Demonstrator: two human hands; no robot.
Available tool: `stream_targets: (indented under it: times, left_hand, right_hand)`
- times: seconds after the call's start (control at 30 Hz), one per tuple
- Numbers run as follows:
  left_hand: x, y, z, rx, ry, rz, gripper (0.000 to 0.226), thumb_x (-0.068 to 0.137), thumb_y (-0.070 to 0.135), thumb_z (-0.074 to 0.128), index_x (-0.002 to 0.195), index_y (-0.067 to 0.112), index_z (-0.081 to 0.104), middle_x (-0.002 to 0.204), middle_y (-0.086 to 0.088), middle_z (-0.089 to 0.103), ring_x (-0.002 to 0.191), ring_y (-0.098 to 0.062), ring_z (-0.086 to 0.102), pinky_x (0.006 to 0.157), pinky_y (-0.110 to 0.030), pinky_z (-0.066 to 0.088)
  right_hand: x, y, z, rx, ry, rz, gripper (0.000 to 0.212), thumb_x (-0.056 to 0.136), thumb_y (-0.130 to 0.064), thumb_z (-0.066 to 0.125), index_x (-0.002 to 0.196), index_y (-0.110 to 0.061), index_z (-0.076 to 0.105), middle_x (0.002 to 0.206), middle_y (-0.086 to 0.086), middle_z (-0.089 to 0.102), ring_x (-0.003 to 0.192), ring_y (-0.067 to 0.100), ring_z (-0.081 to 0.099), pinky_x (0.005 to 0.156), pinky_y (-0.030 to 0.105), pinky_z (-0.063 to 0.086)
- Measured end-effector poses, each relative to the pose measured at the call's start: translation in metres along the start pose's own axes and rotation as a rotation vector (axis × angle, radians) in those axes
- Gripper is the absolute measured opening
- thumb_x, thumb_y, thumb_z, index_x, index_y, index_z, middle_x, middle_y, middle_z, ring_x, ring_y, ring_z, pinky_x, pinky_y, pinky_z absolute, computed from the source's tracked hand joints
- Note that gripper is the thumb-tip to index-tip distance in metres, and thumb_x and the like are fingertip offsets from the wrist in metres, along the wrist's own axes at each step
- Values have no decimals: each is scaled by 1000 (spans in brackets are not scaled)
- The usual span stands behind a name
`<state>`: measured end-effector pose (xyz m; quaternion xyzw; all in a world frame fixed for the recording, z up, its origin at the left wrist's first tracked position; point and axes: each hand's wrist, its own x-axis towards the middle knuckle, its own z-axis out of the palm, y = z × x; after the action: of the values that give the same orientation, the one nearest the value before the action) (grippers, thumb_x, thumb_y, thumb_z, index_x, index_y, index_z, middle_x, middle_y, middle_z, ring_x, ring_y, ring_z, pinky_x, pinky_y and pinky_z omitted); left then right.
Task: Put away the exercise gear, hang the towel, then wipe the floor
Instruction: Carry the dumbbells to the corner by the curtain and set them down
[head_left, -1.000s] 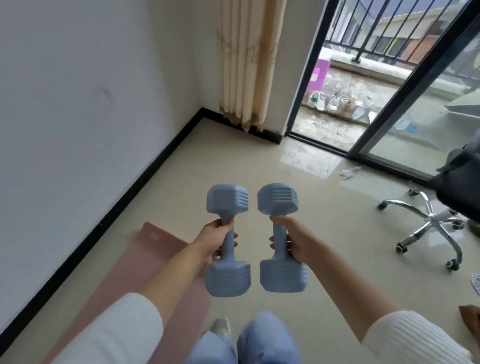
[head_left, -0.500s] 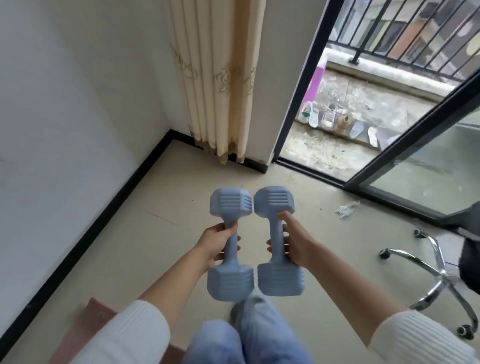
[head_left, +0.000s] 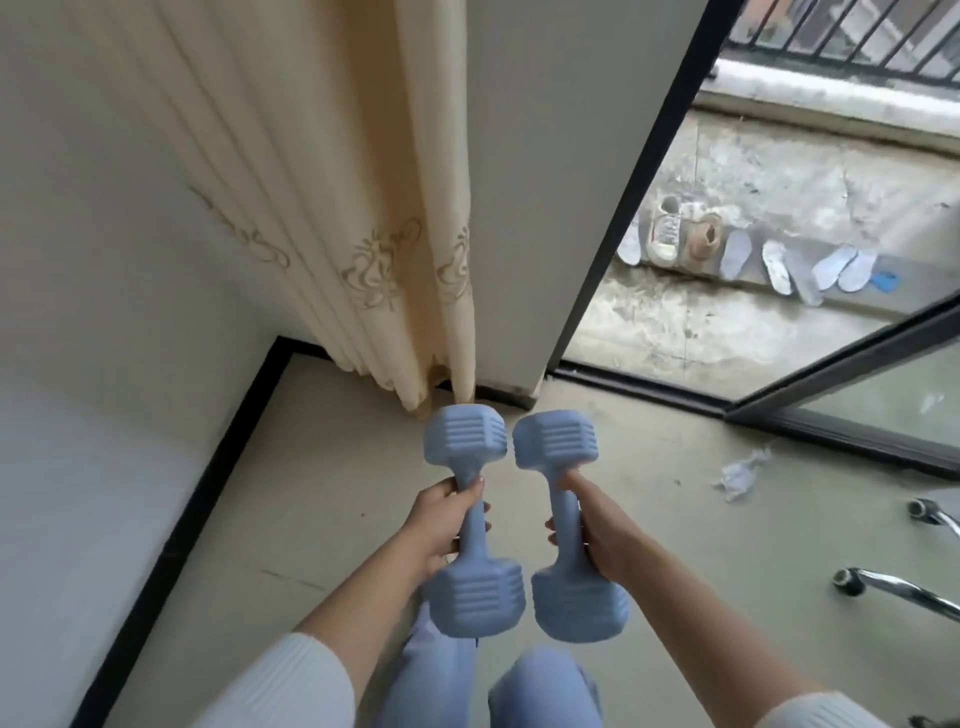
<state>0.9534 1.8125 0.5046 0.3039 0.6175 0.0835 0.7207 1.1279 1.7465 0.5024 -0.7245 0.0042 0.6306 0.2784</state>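
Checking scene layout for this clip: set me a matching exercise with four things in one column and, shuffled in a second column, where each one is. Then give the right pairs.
Things:
1. left dumbbell
2. curtain
3. crumpled scrap
4. shoes

Places:
A. out on the balcony
B. hanging from above, in folds
C. gripped by its handle in the left hand
D. lying on the room floor

Pairs: 1-C; 2-B; 3-D; 4-A

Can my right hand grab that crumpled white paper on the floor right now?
Probably not: the right hand grips a blue plastic dumbbell, and the crumpled white paper lies off to its right.
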Motion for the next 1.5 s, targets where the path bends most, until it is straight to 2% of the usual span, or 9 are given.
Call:
stream_targets:
  times: [0.1,0.23,0.43,0.5,0.6,0.73,1.0,1.17,1.5]
  left_hand:
    - [74,12,4,64,-1,-42,17,92,31,58,96,15,60,93,-9,66,78,-21,64,72,-32,52]
    - [190,-6,8,180,21,-56,23,92,32,58,99,11,60,91,-9,66,78,-22,63,73,-33,53]
    - [365,-72,10,286,47,-75,21,93,29,56,98,9,60,102,-16,67,86,-25,65,83,-38,53]
    - [417,-94,12,288,58,-71,19,93,28,56,96,9,60,101,-15,66,88,-24,66,79,-36,54]
    - [485,-113,20,299,42,-71,21,93,29,56,93,8,60,90,-9,66,75,-17,66,66,-28,52]
    - [558,-125,27,283,18,-43,21,94,29,55,90,9,60,83,-8,65,67,-20,62,60,-28,50]
    - [622,-127,27,326,-1,13,19,92,32,57,94,14,61,83,-6,68,67,-18,64,58,-26,49]
    - [632,-129,15,376,-31,30,20,92,33,58,93,14,63,84,-8,69,70,-20,63,67,-31,50]
    - [632,-131,8,296,-26,41,16,94,30,54,95,16,62,88,-8,67,72,-20,62,65,-28,50]
  right_hand:
    - [70,-16,4,30,1,25,38,85,-42,58,109,-13,59,98,16,62,87,27,60,85,40,49]
    - [180,-15,7,67,7,54,49,71,-42,63,109,-13,57,94,14,60,81,26,60,73,36,49]
    - [351,21,-3,120,19,73,34,81,-34,61,106,-11,55,90,12,57,79,24,57,72,33,47]
    - [405,34,-8,119,38,72,30,84,-32,60,106,-12,54,91,13,57,79,23,56,69,30,46]
    - [477,48,-11,103,55,68,29,83,-32,61,104,-12,55,92,12,58,80,22,56,69,30,47]
    - [548,58,-10,129,55,48,29,83,-28,61,103,-9,55,87,11,55,75,22,54,68,30,46]
    - [613,60,3,184,-15,23,29,81,-27,63,103,-10,55,87,10,52,74,22,52,69,31,46]
    - [622,58,12,253,-32,19,29,80,-24,64,104,-10,56,86,11,53,74,22,52,66,29,46]
    - [620,60,19,181,-102,-7,33,80,-20,62,111,-12,54,92,9,51,81,21,51,70,29,45]
